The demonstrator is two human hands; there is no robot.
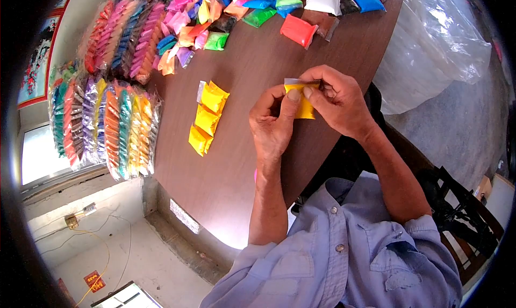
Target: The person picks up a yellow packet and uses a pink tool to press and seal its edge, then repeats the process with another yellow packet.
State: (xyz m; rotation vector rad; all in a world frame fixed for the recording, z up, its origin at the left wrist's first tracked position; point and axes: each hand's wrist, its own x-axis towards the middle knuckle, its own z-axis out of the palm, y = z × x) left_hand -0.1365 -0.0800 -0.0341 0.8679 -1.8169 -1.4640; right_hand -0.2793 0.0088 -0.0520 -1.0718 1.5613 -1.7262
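Observation:
A yellow packet [306, 110] with a clear top edge is held up between both hands, above the brown table. My left hand [274, 117] pinches its left side, the thumb on the front. On the right side, my right hand [338, 101] grips its upper edge with thumb and fingers. To the left of my hands, a short column of yellow packets [208, 117] lies overlapping on the table, touching neither hand.
Many loose coloured packets [260, 16] are heaped at the table's far side. Clear bags of packets in rows [123, 36] stand at the left. A large clear plastic bag [430, 50] hangs beyond the right table edge [388, 36]. A dark chair [462, 216] stands at right.

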